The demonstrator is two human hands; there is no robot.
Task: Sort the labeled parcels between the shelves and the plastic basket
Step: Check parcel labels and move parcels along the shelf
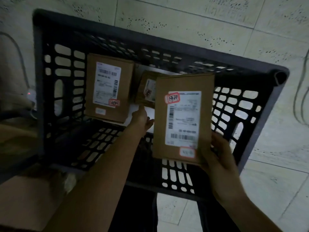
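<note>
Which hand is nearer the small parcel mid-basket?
Left. The left hand is at the near edge of the small parcel; the right hand grips a larger parcel, farther off.

Place: parcel-handling storeroom, dimly lit.

Evidence: a black slotted plastic basket (pixel 167 46) stands on a pale, speckled tile floor (pixel 200 19). Inside the basket lies a flat parcel (pixel 108 87) of brown cardboard with a white shipping label, barcodes and a red-edged sticker. Just right of it is a smaller parcel (pixel 147 88), also labelled. A third parcel (pixel 183 119) of the same kind is over the basket's right half. Left of the basket are a white power strip (pixel 31 96) with a red light and a grey cable (pixel 18 47). Right of the basket, loose cables (pixel 299 91) lie on the floor. Label text is blurred and unreadable.
</note>
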